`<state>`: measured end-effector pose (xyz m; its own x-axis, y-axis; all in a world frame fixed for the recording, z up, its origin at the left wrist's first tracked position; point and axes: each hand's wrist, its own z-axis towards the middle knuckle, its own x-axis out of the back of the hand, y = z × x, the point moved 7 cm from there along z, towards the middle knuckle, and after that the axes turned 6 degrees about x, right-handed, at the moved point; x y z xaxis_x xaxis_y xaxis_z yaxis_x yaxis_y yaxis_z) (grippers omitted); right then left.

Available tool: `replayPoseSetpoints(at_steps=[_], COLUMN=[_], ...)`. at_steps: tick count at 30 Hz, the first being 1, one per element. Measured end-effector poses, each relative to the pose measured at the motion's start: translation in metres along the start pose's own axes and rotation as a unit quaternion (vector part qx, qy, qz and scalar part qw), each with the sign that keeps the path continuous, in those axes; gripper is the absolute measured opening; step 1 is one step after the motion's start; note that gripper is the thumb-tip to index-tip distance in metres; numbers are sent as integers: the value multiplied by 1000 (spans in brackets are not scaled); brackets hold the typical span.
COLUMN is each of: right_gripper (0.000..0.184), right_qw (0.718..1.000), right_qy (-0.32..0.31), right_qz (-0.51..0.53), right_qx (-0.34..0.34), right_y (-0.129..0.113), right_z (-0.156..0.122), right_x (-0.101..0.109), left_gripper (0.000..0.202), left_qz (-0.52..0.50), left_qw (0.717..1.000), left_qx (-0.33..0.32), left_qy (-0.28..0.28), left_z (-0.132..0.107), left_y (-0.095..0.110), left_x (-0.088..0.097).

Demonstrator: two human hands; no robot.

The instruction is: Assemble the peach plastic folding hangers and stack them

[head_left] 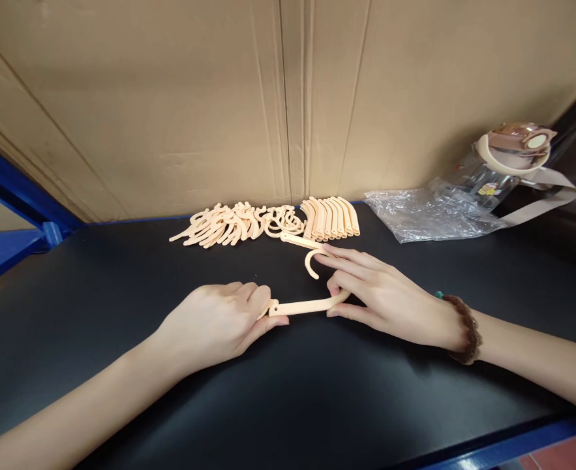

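A peach plastic hanger point(300, 305) lies on the black table point(288, 378), its hook curling up near my right fingers. My left hand point(219, 323) is closed, pinching the hanger arm's left end. My right hand point(383, 297) grips the hanger near the hook, its thumb and fingers pressed round the bar. Behind them lies a pile of peach hooks point(229, 225) and a row of stacked hanger arms point(331, 217).
A crumpled clear plastic bag point(424, 212) lies at the back right, beside a clear water bottle point(505, 163) with a pink lid and strap. Brown cardboard point(288, 98) walls the back. A blue frame point(18, 215) runs at the left and the front edge.
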<state>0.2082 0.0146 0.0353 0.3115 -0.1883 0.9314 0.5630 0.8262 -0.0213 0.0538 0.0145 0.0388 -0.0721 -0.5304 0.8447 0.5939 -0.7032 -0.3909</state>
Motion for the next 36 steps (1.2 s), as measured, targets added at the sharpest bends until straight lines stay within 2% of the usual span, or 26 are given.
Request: replayPoseSetpoints(at_steps=[15,20,26,30,34,36], right_gripper=[18,17,15,16,15,15], right_qw=[999,1000,1000,1000,1000,1000], right_qy=[-7,-9,-14,-18,-4,7], right_qz=[36,22,18,-3,-15,-14], right_qx=[-16,-15,-8,0,-10,-16], right_y=[1,3,6,7,9,9], right_z=[0,-2,-1,-1,0,0], right_x=[0,-3,-4,-2,2,5], left_gripper=[38,35,23,23,22,30], left_qz=[28,24,-29,-9,17,10], left_qw=[999,999,999,999,997,996], left_qx=[-15,-19,-37,-50,-9,22], left_qy=[7,14,23,20,75,87], left_z=[-1,-2,-1,2,3,2], left_y=[4,5,6,8,4,-1], left_x=[2,2,3,9,18,18])
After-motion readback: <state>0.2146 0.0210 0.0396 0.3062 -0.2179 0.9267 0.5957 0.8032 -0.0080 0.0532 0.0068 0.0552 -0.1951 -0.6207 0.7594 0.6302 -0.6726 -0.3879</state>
